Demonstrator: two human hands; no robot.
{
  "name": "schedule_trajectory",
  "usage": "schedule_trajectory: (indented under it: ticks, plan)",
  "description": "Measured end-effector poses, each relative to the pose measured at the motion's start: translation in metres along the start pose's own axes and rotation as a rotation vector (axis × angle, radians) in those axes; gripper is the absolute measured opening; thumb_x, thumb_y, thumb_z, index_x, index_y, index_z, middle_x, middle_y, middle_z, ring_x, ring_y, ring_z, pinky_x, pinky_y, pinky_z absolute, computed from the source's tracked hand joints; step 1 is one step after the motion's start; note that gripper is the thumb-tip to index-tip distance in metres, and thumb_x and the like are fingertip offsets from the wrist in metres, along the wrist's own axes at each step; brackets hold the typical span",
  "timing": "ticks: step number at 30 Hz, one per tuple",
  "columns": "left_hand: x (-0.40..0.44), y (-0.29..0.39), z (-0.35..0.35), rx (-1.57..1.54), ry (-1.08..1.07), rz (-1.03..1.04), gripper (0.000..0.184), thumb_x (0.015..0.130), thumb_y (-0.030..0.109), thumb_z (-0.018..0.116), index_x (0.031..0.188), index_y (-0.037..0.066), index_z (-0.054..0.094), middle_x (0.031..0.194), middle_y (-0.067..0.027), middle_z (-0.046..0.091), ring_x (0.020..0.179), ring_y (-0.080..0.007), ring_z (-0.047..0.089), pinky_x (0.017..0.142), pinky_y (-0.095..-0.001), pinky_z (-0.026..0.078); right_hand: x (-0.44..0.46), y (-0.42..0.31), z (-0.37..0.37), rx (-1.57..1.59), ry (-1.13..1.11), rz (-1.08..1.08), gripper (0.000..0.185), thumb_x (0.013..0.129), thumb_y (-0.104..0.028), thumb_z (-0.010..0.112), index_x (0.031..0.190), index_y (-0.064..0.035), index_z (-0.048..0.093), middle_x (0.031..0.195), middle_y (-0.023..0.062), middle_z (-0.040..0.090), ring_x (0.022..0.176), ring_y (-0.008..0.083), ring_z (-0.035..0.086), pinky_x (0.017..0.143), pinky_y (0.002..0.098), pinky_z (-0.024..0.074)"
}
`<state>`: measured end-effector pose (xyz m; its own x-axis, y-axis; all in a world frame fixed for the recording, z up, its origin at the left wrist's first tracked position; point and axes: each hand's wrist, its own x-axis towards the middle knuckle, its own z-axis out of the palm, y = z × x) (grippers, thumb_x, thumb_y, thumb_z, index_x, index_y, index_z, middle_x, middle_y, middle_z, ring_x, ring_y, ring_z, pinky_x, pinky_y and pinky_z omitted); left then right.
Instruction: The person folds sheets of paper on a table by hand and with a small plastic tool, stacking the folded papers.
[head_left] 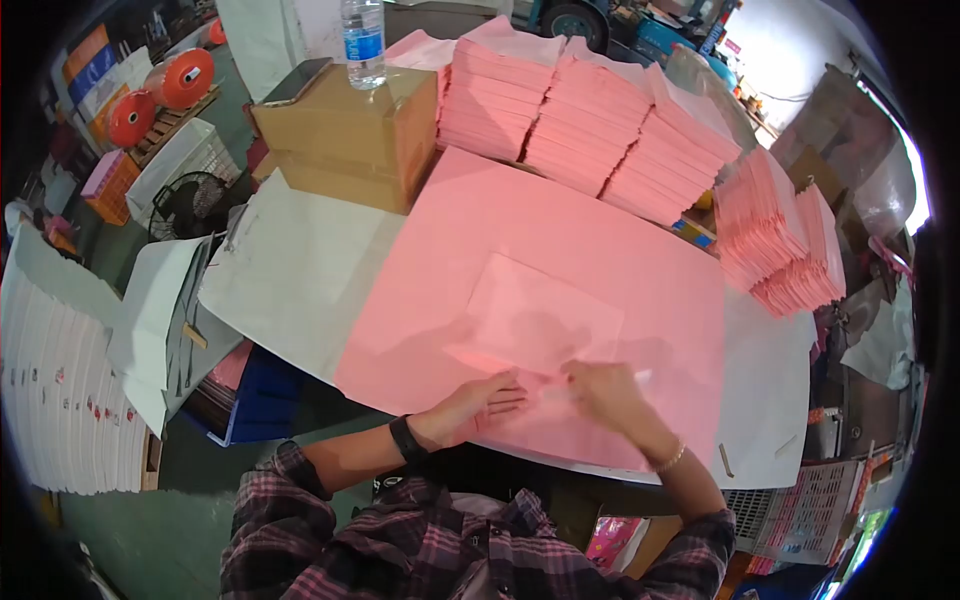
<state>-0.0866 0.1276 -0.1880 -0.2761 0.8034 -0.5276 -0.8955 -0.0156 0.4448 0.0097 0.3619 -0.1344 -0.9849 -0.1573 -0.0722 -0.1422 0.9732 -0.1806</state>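
Large pink sheet (560,225): looks like smooth, matt paper to me, reaching the table's near edge.
Pink stacks (590,110): I see paper-like layers with rough, uneven sides, along the far edge.
Box (340,150): brown cardboard, near the far left corner, with shinier tape.
Bottle (365,45): clear, glossy plastic.
Phone (300,81): dark, glossy face.
Table (305,235): pale, smooth top; I can't tell its material.
Sleeves (282,510): soft, matt plaid cloth.

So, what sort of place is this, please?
Probably a small paper-goods workshop: tall stacks of folded pink paper, a large worktable, and a pile of white sheets on the left.
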Motion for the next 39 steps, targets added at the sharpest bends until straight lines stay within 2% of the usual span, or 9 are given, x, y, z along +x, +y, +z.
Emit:
schedule_trajectory:
  ticks: [5,7,9,11,14,17,25,32,39]
  plan:
    - [-0.029,0.025,-0.056,0.424,0.245,0.386,0.020,0.092,0.016,0.061,0.104,0.000,0.059,0.098,-0.0059,0.063,0.089,-0.0135,0.061,0.079,-0.0295,0.053,0.019,-0.100,0.012,0.769,-0.089,-0.086,0.033,0.080,-0.025,0.074,0.107,-0.0084,0.067,0.096,0.0121,0.071,0.086,0.0248,0.071,0.074,0.0345,0.0556]
    - [-0.053,0.054,-0.097,0.495,0.183,0.572,0.015,0.090,0.011,0.062,0.101,0.001,0.060,0.089,-0.0009,0.063,0.079,-0.0100,0.061,0.069,-0.0277,0.051,0.024,-0.106,0.017,0.816,-0.073,-0.074,0.030,0.081,-0.023,0.074,0.106,-0.0078,0.067,0.095,0.0120,0.071,0.086,0.0235,0.071,0.075,0.0335,0.0554]
    - [-0.087,0.098,-0.108,0.650,0.508,0.461,0.016,0.090,0.010,0.063,0.102,0.000,0.063,0.085,0.0002,0.064,0.074,-0.0084,0.060,0.065,-0.0258,0.051,0.028,-0.112,0.022,0.908,-0.048,-0.029,0.025,0.083,-0.019,0.073,0.104,-0.0065,0.067,0.093,0.0118,0.071,0.087,0.0210,0.071,0.076,0.0316,0.0551]
    - [-0.083,0.134,-0.204,0.899,0.670,0.777,0.018,0.090,0.011,0.063,0.102,-0.001,0.065,0.082,-0.0002,0.066,0.070,-0.0080,0.060,0.062,-0.0254,0.051,0.028,-0.112,0.017,0.924,-0.038,0.019,0.027,0.082,-0.020,0.073,0.105,-0.0063,0.067,0.092,0.0130,0.071,0.086,0.0236,0.071,0.075,0.0324,0.0546]
    - [-0.102,0.191,-0.230,0.940,0.818,0.702,0.021,0.090,0.012,0.064,0.104,-0.003,0.065,0.086,-0.0024,0.067,0.072,-0.0082,0.061,0.062,-0.0247,0.050,0.027,-0.105,0.013,0.938,-0.023,0.109,0.030,0.080,-0.021,0.072,0.106,-0.0058,0.067,0.091,0.0153,0.070,0.084,0.0289,0.070,0.075,0.0339,0.0538]
    - [-0.085,0.223,-0.279,0.904,0.803,0.681,0.026,0.089,0.014,0.065,0.108,-0.004,0.064,0.086,-0.0033,0.068,0.073,-0.0081,0.061,0.063,-0.0247,0.050,0.022,-0.099,0.019,0.869,0.007,0.103,0.019,0.085,-0.017,0.072,0.099,-0.0038,0.069,0.086,0.0091,0.072,0.079,0.0159,0.070,0.073,0.0285,0.0541]
    - [-0.051,0.259,-0.300,1.013,0.831,0.685,0.026,0.086,0.014,0.068,0.106,-0.002,0.067,0.082,-0.0046,0.069,0.068,-0.0095,0.062,0.060,-0.0256,0.050,0.003,-0.083,0.007,0.887,0.019,0.292,0.019,0.087,-0.019,0.072,0.098,-0.0037,0.070,0.083,0.0095,0.072,0.075,0.0133,0.068,0.069,0.0265,0.0533]
    - [-0.022,0.255,-0.294,1.067,0.740,0.706,0.020,0.086,0.018,0.069,0.076,0.003,0.059,0.062,0.0072,0.048,0.058,-0.0031,0.039,0.048,-0.0257,0.032,-0.001,-0.081,0.004,0.815,-0.011,0.341,0.020,0.087,-0.020,0.072,0.098,-0.0036,0.070,0.082,0.0092,0.072,0.072,0.0138,0.068,0.066,0.0270,0.0528]
    - [-0.011,0.256,-0.300,1.106,0.759,0.787,0.029,0.087,0.020,0.069,0.070,0.005,0.051,0.064,0.0089,0.040,0.060,-0.0027,0.033,0.049,-0.0250,0.029,-0.003,-0.077,0.014,0.753,0.014,0.317,0.020,0.087,-0.020,0.073,0.096,-0.0031,0.069,0.081,0.0107,0.071,0.072,0.0166,0.068,0.066,0.0282,0.0524]
